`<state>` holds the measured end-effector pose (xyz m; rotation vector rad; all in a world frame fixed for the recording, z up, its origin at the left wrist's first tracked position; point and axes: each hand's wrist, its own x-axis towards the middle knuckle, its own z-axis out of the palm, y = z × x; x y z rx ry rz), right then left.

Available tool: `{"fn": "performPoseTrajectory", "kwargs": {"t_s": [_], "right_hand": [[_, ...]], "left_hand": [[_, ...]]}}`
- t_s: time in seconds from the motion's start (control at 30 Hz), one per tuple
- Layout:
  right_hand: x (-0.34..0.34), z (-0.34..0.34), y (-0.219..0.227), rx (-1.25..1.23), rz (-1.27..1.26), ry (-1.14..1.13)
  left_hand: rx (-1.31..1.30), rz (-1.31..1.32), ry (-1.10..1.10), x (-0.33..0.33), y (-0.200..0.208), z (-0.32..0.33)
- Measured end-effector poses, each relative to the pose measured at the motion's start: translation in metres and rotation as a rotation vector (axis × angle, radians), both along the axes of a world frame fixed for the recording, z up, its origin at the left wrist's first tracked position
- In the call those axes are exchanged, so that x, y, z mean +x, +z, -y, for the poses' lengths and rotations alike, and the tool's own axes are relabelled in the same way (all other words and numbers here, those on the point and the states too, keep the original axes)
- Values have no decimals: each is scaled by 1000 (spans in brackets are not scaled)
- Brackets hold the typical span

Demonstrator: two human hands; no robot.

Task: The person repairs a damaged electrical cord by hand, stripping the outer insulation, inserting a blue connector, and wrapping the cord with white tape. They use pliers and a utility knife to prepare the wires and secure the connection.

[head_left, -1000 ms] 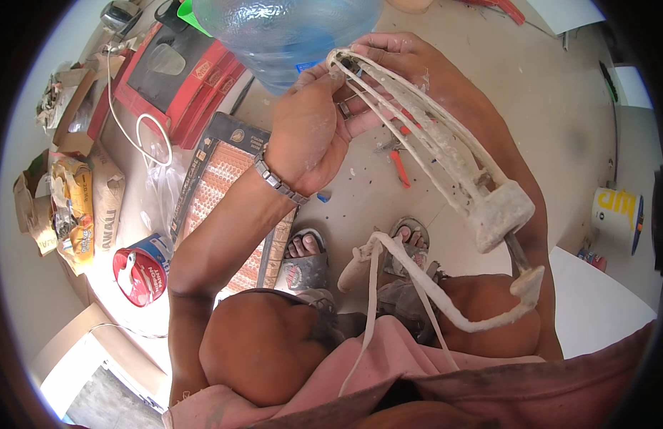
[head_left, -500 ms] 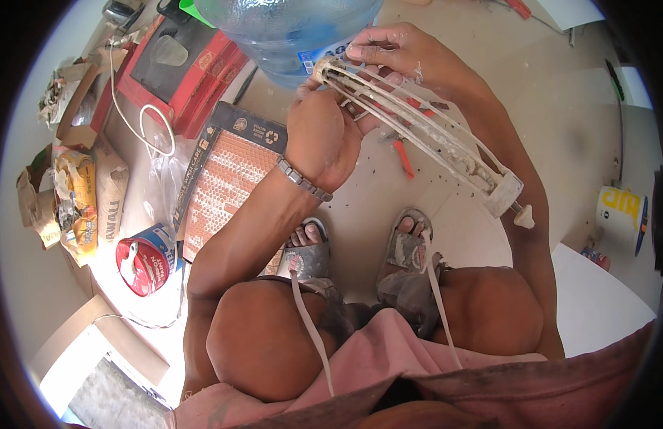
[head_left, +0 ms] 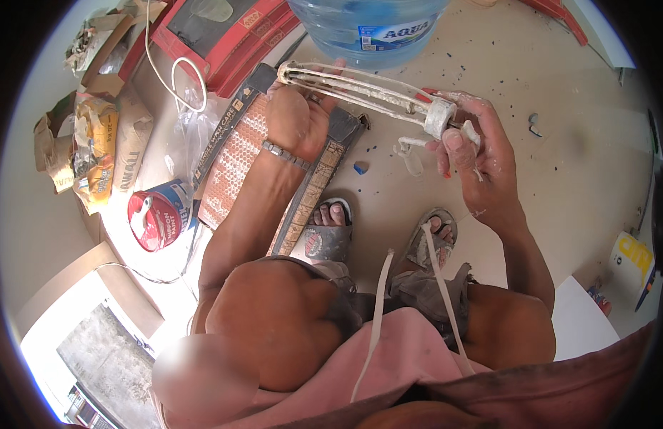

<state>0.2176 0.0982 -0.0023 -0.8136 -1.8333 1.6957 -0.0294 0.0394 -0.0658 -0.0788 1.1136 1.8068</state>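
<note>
Fingers (head_left: pixel 453 139) of both hands grip heating coil (head_left: pixel 360 89).

A blue-and-white label (head_left: pixel 386 33) wraps the water jug, red boxes (head_left: pixel 224 36) lie upper left, tan sacks (head_left: pixel 95 143) beside.

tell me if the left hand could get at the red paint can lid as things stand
Probably not right away: the left hand grips the wire roller frame, and the paint can sits apart on the floor.
</note>
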Motion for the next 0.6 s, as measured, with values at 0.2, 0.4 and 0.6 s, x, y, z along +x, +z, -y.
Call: {"fn": "performPoseTrajectory", "kwargs": {"t_s": [0.2,0.4,0.6], "right_hand": [[-17,-1,-9,198,137,-103],[-17,-18,-4,653,6,-128],[4,-31,15,726,-80,-182]], "left_hand": [[-72,-190,69,-6,-13,18],[113,-99,-4,-21,-3,43],[254,-44,-140,-58,15,63]]}}
